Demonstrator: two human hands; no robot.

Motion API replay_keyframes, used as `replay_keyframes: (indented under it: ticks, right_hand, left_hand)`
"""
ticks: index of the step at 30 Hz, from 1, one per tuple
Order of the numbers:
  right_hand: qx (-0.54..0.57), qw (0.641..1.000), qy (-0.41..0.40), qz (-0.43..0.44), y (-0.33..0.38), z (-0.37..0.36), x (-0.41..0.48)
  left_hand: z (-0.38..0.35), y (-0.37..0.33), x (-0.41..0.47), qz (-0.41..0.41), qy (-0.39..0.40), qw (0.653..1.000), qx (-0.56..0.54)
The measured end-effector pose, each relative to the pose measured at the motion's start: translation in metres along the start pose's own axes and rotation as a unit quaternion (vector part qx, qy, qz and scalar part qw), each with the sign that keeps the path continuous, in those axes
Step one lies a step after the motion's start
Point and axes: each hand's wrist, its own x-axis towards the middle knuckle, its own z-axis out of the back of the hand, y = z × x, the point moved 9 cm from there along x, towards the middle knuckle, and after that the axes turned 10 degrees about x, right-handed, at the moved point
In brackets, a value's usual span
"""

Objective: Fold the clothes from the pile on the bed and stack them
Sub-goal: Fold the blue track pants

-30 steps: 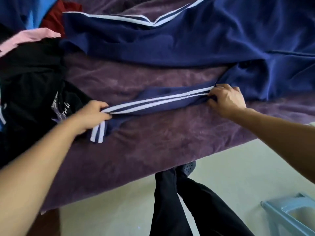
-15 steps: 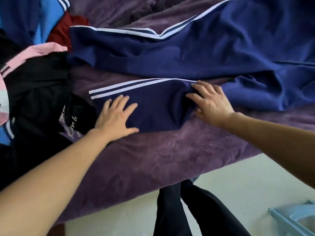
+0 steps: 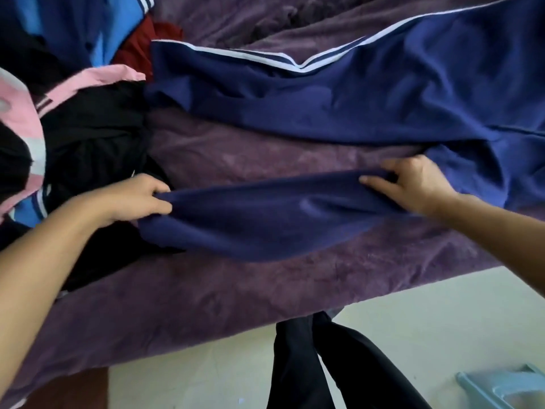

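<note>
The bed [image 3: 265, 305], under its purple blanket, carries everything. Across the far side the navy trousers [image 3: 354, 107] lie spread out, the far leg flat with its white stripes [image 3: 265, 59] along the top edge. To the left sits the unfolded pile [image 3: 88, 137], mostly black cloth with a pink piece [image 3: 26, 119] and some blue mixed in, crowding right up against the trouser cuffs.

What has changed is the near leg [image 3: 265, 219]. Half a second ago it lay flat on the blanket, stripes up, with both palms spread on it, smoothing. Now it is off the bed along its far edge and sags between two grips, and its stripes no longer show, so the cloth has rolled over.

The left hand [image 3: 138, 199] holds the cuff end, and the right hand [image 3: 413, 184] holds the end near the crotch. Both have gone from flat to closed: the left fingers [image 3: 159, 187] are curled round the bunched cuff, and on the right the thumb lies on top with the fingers tucked over the fold.

To my eye the smoothing is finished and the first fold is starting. The near leg looks set to go over onto the far one. The trousers are otherwise unfolded, nothing in sight is stacked, and the pile is hardly touched, so the job is at an early stage.
</note>
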Motion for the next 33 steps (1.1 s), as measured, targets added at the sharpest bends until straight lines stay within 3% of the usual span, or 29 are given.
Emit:
replay_keyframes:
  ticks: [2, 5, 7, 9, 11, 14, 18, 23, 28, 30, 33]
  right_hand:
    - [-0.014, 0.996, -0.093, -0.001, 0.006, 0.021, 0.023]
    - [-0.025, 0.994, -0.105, -0.007, 0.012, 0.015, 0.048]
    - [-0.037, 0.992, -0.122, 0.001, 0.014, 0.009, 0.045]
    - [-0.066, 0.992, -0.109, 0.023, 0.013, -0.006, 0.023]
    - [-0.09, 0.995, -0.035, 0.031, 0.002, -0.034, -0.006]
    - [-0.093, 0.993, 0.064, -0.03, -0.034, -0.061, -0.049]
    - [-0.05, 0.991, -0.035, -0.122, -0.088, -0.022, -0.082]
    - [-0.06, 0.965, -0.128, -0.223, -0.176, 0.06, -0.128]
    - [-0.073, 0.911, -0.21, -0.348, -0.291, 0.154, -0.16]
    - [-0.107, 0.912, -0.173, -0.358, -0.333, 0.171, -0.152]
    - [-0.145, 0.93, -0.047, -0.335, -0.385, 0.168, -0.127]
  left_hand:
    - [0.025, 0.017, 0.001, 0.052, -0.07, 0.996, -0.008]
    - [0.052, 0.033, -0.003, 0.141, -0.25, 0.954, 0.083]
    - [0.046, 0.005, -0.009, 0.087, -0.34, 0.927, 0.13]
    - [0.014, -0.052, -0.013, -0.055, -0.378, 0.907, 0.176]
    - [-0.033, -0.11, -0.017, -0.178, -0.359, 0.889, 0.223]
    - [-0.104, -0.181, -0.02, -0.294, -0.276, 0.875, 0.269]
    - [-0.147, -0.247, -0.016, -0.342, -0.232, 0.864, 0.287]
    - [-0.184, -0.325, -0.006, -0.337, -0.21, 0.844, 0.36]
    - [-0.187, -0.376, 0.02, -0.242, -0.231, 0.845, 0.416]
    - [-0.181, -0.382, 0.031, -0.198, -0.243, 0.851, 0.422]
    - [-0.176, -0.39, 0.042, -0.163, -0.255, 0.855, 0.421]
